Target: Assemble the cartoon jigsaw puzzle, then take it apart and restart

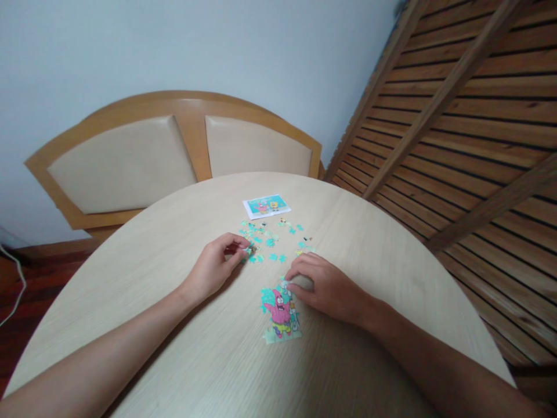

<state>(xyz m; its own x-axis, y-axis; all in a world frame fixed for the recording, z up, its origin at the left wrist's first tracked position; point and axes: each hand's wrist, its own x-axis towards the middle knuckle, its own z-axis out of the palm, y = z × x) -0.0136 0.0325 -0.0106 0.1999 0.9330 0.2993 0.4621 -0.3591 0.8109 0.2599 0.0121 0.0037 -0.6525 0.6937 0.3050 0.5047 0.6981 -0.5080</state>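
Note:
A partly joined jigsaw (280, 313) with a pink star figure lies on the round pale wooden table (174, 325). My right hand (324, 287) rests at its upper right edge, fingers curled and pinching a small piece against the jigsaw. My left hand (215, 267) lies to the left, its fingers pinched on a loose turquoise piece (248, 251). Several loose turquoise pieces (272, 241) are scattered just beyond both hands. A small reference picture card (267, 205) lies farther back.
A wooden bench back with two beige padded panels (174, 154) stands behind the table against a pale wall. Slatted wooden panels (470, 128) lean at the right. A white cable (15, 278) hangs at the far left over the dark floor.

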